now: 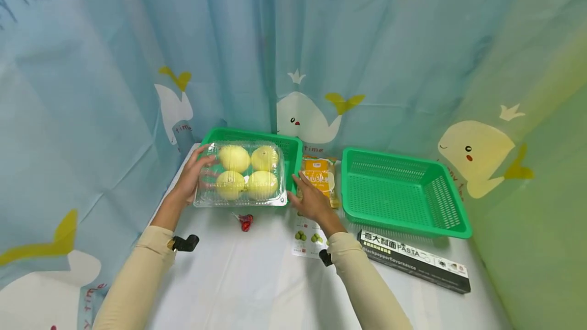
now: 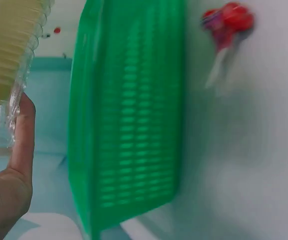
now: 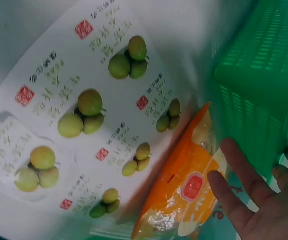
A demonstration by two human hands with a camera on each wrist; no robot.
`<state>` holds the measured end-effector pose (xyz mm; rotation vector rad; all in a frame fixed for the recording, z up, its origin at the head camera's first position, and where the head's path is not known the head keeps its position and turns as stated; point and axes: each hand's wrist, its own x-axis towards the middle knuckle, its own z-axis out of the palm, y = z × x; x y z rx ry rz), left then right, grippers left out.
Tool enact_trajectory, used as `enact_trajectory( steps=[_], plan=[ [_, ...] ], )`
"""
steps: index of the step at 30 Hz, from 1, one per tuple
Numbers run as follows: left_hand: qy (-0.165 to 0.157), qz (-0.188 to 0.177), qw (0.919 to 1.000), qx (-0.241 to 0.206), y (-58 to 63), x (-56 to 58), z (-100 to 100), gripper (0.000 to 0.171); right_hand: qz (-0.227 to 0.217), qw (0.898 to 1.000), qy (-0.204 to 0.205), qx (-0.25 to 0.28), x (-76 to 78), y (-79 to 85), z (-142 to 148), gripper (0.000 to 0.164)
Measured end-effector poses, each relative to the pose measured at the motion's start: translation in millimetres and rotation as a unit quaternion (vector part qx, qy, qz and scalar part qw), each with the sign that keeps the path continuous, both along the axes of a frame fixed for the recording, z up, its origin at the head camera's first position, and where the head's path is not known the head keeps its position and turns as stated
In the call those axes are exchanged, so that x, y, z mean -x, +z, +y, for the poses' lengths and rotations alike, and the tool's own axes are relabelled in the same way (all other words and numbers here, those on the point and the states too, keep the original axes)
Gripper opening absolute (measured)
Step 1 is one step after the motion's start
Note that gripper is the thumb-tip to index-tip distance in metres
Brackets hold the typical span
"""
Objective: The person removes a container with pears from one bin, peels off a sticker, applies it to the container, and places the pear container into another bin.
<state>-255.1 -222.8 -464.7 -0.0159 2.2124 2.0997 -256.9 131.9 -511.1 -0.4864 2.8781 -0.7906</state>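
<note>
My left hand [image 1: 191,173] grips the left end of a clear plastic box [image 1: 247,198] with several pale yellow round fruits [image 1: 235,159] inside. The box overlaps a green plastic basket [image 1: 293,154] in the head view. From the left wrist, one finger of that hand [image 2: 21,150] lies along the box's ribbed side [image 2: 21,65], above the basket's slotted wall [image 2: 134,135]. My right hand [image 1: 314,201] is beside the box's right end, fingers spread and holding nothing. In the right wrist view its fingers [image 3: 248,175] overlap an orange food bag [image 3: 183,185] and the green basket [image 3: 253,110].
A red-wrapped lollipop [image 1: 245,222] lies in front of the box. Under my right forearm is a sheet printed with green fruit [image 1: 306,241]. Another green basket [image 1: 385,192] stands at the right, with a black-and-white pasta box [image 1: 412,261] in front of it. Curtains [image 1: 390,55] hang behind.
</note>
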Motion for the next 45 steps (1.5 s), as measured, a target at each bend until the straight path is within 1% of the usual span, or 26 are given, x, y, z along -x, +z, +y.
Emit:
enact_trajectory(
  steps=[2,4,7,10,12,15,18,21,24,27,29,32,35,38,39,43,45],
  plan=[
    [-0.006,-0.003,1.0,-0.007,-4.8,-16.6,3.1,0.067,0.002,1.0,0.005,-0.012,1.8,3.4,2.9,0.068],
    [-0.013,-0.01,0.9997,-0.015,-13.5,-33.6,7.4,0.066,0.009,1.0,0.012,-0.019,3.2,4.5,6.0,0.066],
    [-0.025,-0.022,0.999,-0.028,-30.6,-58.1,17.7,0.064,0.019,0.999,0.025,-0.017,4.8,5.9,11.0,0.064],
    [-0.044,-0.033,0.9979,-0.034,-48.9,-78.7,31.3,0.064,0.021,0.999,0.041,-0.01,6.2,8.0,16.2,0.064],
    [-0.057,-0.041,0.997,-0.034,-61.4,-89.8,40.7,0.063,0.016,0.999,0.047,-0.005,6.7,9.9,18.9,0.066],
    [-0.073,-0.06,0.9948,-0.04,-80.1,-103.4,53.5,0.064,0.0,0.999,0.051,-0.002,6.7,11.9,21.4,0.069],
    [-0.072,-0.075,0.9935,-0.046,-96.6,-114.2,64.3,0.064,-0.009,0.999,0.054,-0.005,7.0,11.9,22.3,0.07],
    [-0.069,-0.077,0.9933,-0.052,-107.8,-124.3,73.5,0.064,-0.013,0.998,0.054,-0.007,6.8,11.8,22.4,0.071],
    [-0.07,-0.09,0.9912,-0.068,-116.7,-131.5,80.9,0.062,-0.015,0.998,0.052,-0.01,6.9,12.4,22.6,0.07],
    [-0.071,-0.101,0.9893,-0.078,-124.3,-136.0,87.1,0.062,-0.015,0.999,0.05,-0.01,6.9,13.4,22.9,0.07],
    [-0.069,-0.108,0.9887,-0.077,-128.5,-137.5,91.0,0.061,-0.014,0.999,0.049,-0.011,7.2,13.6,22.9,0.071],
    [-0.066,-0.107,0.9903,-0.061,-133.1,-140.0,95.6,0.061,-0.017,0.999,0.048,-0.013,6.7,13.3,22.3,0.071],
    [-0.071,-0.099,0.9922,-0.03,-135.0,-142.5,98.0,0.064,-0.016,0.999,0.045,-0.011,6.2,12.5,21.7,0.071],
    [-0.082,-0.081,0.9932,0.021,-132.5,-145.2,97.3,0.066,-0.015,0.999,0.046,-0.013,6.2,11.1,21.6,0.071],
    [-0.086,-0.07,0.993,0.042,-131.0,-145.6,96.6,0.067,-0.014,0.999,0.047,-0.013,6.3,10.7,21.5,0.072],
    [-0.094,-0.029,0.9876,0.122,-123.2,-143.8,93.7,0.063,-0.008,0.999,0.048,-0.009,6.0,9.5,21.7,0.071],
    [-0.096,-0.016,0.9838,0.15,-119.9,-141.7,92.7,0.062,-0.006,0.999,0.044,-0.001,5.4,9.1,22.0,0.071]
  ],
)
